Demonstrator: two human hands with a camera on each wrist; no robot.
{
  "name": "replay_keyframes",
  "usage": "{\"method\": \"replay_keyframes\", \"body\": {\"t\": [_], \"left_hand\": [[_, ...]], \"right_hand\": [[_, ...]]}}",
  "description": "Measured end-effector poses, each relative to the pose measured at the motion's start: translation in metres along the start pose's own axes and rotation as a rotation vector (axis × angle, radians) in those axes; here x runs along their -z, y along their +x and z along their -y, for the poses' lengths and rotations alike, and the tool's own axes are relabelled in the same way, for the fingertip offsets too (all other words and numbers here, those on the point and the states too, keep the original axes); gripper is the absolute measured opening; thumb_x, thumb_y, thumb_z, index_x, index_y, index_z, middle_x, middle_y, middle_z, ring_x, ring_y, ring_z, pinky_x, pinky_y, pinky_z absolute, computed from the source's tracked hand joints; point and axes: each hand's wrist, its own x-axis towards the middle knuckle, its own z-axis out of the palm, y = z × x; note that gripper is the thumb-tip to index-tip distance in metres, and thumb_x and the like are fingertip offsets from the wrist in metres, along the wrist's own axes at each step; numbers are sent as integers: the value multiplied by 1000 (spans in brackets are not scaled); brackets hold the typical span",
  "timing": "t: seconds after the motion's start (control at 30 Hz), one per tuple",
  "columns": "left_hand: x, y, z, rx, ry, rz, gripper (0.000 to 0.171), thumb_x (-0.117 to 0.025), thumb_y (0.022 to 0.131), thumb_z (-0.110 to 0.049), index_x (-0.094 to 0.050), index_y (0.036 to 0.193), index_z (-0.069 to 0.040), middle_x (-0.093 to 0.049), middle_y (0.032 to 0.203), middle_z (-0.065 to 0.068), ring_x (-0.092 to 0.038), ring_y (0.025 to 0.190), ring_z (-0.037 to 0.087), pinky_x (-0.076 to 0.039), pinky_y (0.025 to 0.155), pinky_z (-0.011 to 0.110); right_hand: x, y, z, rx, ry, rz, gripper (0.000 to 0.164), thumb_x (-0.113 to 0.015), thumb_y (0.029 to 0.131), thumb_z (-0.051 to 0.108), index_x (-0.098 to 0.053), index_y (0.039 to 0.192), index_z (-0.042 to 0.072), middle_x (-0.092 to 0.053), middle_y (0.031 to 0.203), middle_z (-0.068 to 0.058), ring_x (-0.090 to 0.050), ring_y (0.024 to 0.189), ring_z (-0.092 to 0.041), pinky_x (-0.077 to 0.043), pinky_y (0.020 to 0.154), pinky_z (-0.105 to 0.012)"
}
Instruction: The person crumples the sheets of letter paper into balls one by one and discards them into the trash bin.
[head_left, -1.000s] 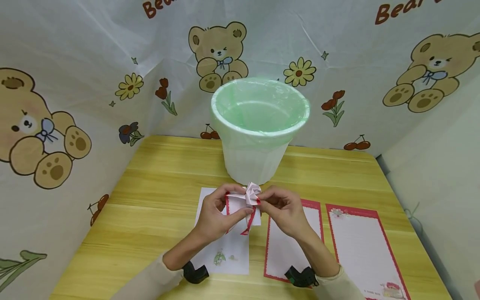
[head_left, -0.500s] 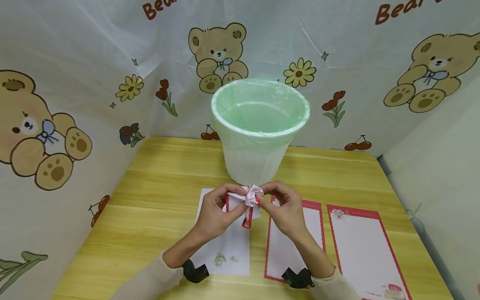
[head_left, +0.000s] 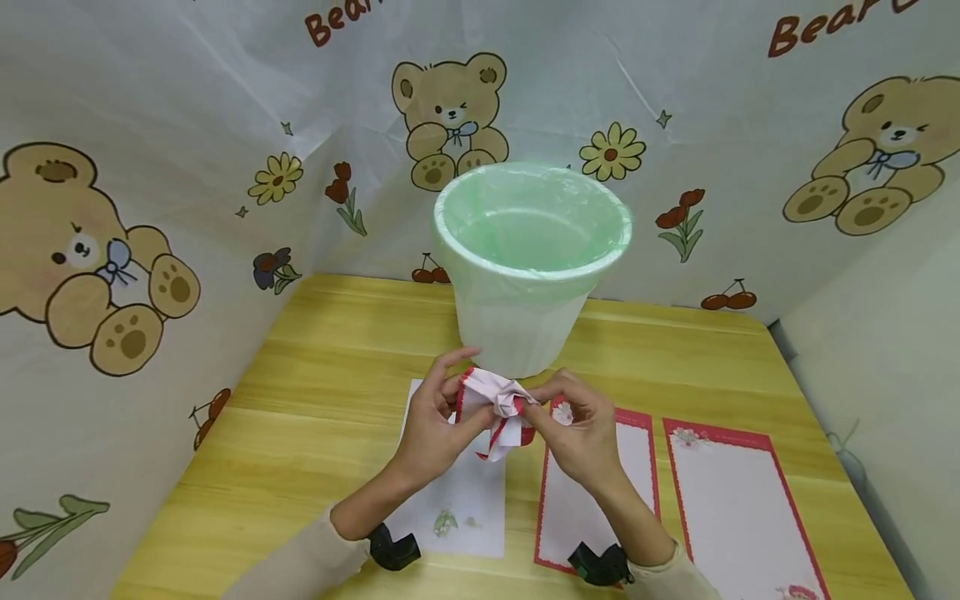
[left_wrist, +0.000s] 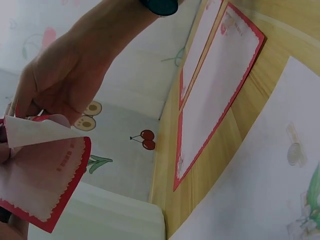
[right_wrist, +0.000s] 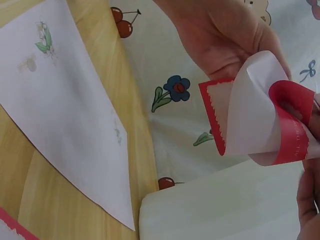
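In the head view, a crumpled sheet of letter paper (head_left: 483, 386), white with a red scalloped border, is held up between my two hands, in front of the bin. My left hand (head_left: 437, 433) pinches its left part, thumb in front, index finger raised off it. The thumb and fingers of my right hand (head_left: 579, 425) pinch the bunched, twisted middle. Seen from the left wrist, a flared flap of the paper (left_wrist: 47, 175) spreads beside the fingers. The right wrist view shows the paper (right_wrist: 255, 110) curled into loops, with the red border folded over.
A white bin (head_left: 517, 312) with a green liner stands behind the hands. Flat on the wooden table (head_left: 322, 400) lie a plain-edged white sheet (head_left: 457, 508) and two red-bordered sheets, one nearer (head_left: 577, 508) and one at right (head_left: 738, 500). A bear-print cloth (head_left: 540, 100) hangs behind.
My left index finger has lifted off the paper, and the paper's upper left part has spread out. The lower flaps have shifted as the hands twist it. The head view has shifted slightly.
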Motion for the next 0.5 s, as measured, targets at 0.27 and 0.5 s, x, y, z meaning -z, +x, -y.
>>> {"method": "replay_keyframes", "body": {"t": [0.27,0.5], "left_hand": [[-2,-6,6,-97,56,-50,34,-79,93,3,-76,126,-6,-81,114,15,-76,98,9,-65,82,26],[-2,-2,12,-381,172,-83,26,-75,87,15,-76,99,-8,-71,90,5,-52,69,9,-42,55,17]], "right_hand": [[1,-3,-5,92,-9,1,6,-82,90,-2,-79,89,2,-72,81,-5,-56,73,-11,-47,62,-28],[-5,-6,0,14,-66,10,15,-81,88,-8,-80,90,7,-73,78,-4,-59,65,-8,-54,60,-22]]}}
